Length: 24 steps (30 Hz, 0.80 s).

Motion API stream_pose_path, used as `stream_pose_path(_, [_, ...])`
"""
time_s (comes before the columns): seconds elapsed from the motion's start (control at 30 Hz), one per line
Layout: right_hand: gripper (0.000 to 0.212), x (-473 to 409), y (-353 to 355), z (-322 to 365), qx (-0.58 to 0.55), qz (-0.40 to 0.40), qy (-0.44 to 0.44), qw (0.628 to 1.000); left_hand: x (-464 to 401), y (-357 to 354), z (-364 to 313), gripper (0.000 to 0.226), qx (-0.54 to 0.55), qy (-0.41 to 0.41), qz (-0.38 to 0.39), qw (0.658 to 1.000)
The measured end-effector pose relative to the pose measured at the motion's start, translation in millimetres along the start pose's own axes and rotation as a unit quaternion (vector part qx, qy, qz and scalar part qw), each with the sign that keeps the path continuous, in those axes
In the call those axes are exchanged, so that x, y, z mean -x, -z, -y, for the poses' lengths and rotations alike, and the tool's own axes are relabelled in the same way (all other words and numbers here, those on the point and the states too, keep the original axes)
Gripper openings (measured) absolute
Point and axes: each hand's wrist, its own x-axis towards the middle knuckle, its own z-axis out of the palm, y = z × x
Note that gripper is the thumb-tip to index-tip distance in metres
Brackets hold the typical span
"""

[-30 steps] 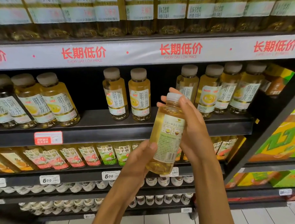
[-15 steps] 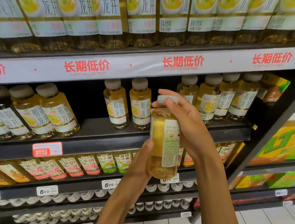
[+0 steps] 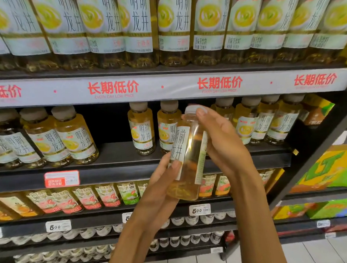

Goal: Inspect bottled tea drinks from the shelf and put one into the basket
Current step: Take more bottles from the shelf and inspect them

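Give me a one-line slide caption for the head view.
Both hands, left hand and right hand, hold a tea bottle before the shelf.

Top-row tall clear yellow tea bottles [image 3: 173, 28]: we see their caps cut off.
White price tag [image 3: 127, 216]: half hidden behind our left forearm.

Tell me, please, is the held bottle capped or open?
Capped: the white cap sits on the bottle, under the right hand's fingertip.

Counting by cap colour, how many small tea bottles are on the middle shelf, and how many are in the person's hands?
Beige-capped tea bottles standing on the middle shelf: 9 (3 left, 2 centre, 4 right)
White-capped tea bottle, held by left hand and right hand: 1
Total: 10
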Motion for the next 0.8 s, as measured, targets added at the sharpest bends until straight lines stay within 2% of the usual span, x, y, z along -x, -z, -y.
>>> stream_pose_path(0.1, [0.030, -0.5, -4.0, 1.5, 0.020, -0.013, -0.002, 1.000, -0.3, -0.7, 0.5, 0.077, -0.018, 0.005, -0.020, 1.000])
stream_pose_path(0.17, [0.018, 0.4, -4.6, 1.5, 0.001, -0.023, 0.002, 1.000, 0.2, -2.0, -2.8, 0.075, -0.029, 0.034, -0.014, 0.999])
stream_pose_path(0.3, [0.020, 7.1, -3.6, -0.6, -0.009, -0.010, 0.012, 1.000, 0.8, -2.7, -5.1, 0.070, -0.046, 0.085, 0.030, 0.995])
stream_pose_path(0.47, [0.027, 8.5, 3.8, 1.1, -0.001, 0.003, 0.009, 1.000, -0.6, -4.9, 3.3, 0.055, -0.077, 0.060, 0.003, 0.995])
stream_pose_path(0.6, [0.052, 7.2, 6.8, 1.7, 0.079, 0.032, -0.002, 0.996, -1.9, -8.9, 8.1, 0.060, -0.087, 0.051, -0.037, 0.994])
stream_pose_path(0.67, [0.046, 6.1, 6.2, -2.7, 0.064, 0.041, -0.011, 0.997, -1.2, -10.9, 11.0, 0.060, -0.095, 0.050, -0.040, 0.993])
stream_pose_path(0.73, [0.034, 5.6, 6.6, -6.5, -0.003, 0.045, -0.017, 0.999, -1.7, -12.0, 14.1, 0.068, -0.115, 0.050, -0.043, 0.991])
stream_pose_path(0.8, [0.031, 6.4, 8.3, -7.4, -0.064, 0.059, -0.013, 0.996, -2.1, -13.1, 14.1, 0.077, -0.122, 0.066, -0.037, 0.990])
